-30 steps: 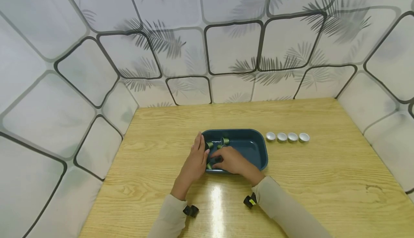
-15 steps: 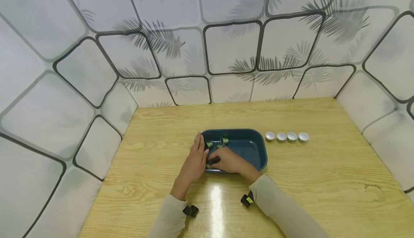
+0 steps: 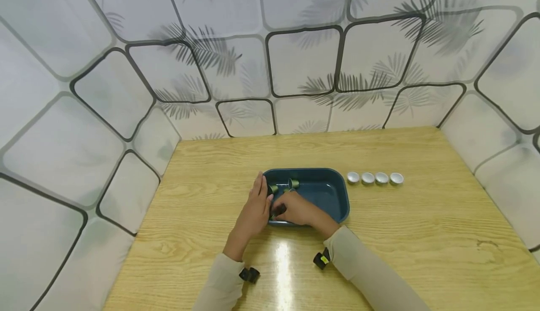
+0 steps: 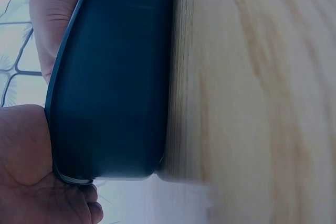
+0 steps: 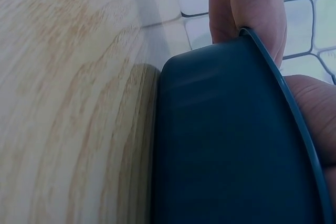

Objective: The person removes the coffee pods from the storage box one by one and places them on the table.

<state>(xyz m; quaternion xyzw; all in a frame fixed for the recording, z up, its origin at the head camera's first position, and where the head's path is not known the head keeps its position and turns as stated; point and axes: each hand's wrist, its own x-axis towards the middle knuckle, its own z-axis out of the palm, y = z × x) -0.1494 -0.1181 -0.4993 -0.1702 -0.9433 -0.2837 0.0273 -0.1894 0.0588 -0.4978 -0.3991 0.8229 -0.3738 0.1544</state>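
Observation:
A dark blue basin (image 3: 320,172) stands on the wooden table. My left hand (image 3: 253,210) holds its left end, fingers along the outside of the rim and thumb on the inner side; the left wrist view shows the palm over the rim. My right hand (image 3: 297,208) reaches inside the front left corner, thumb and fingers bent around a small dark cup (image 3: 279,210), mostly hidden by them. A small green cup (image 3: 294,183) lies on its side near the back wall. Another green cup (image 3: 273,189) is close to my left fingers, and a third is half covered by my right hand.
Several small white cups (image 3: 368,178) stand in a row on the table, right of the basin. A patterned fabric wall (image 3: 303,62) encloses the table (image 3: 202,175) at the back and both sides.
My right hand has shifted slightly left into the corner, its fingers closing around the dark cup there. The left hand and the basin stay in place.

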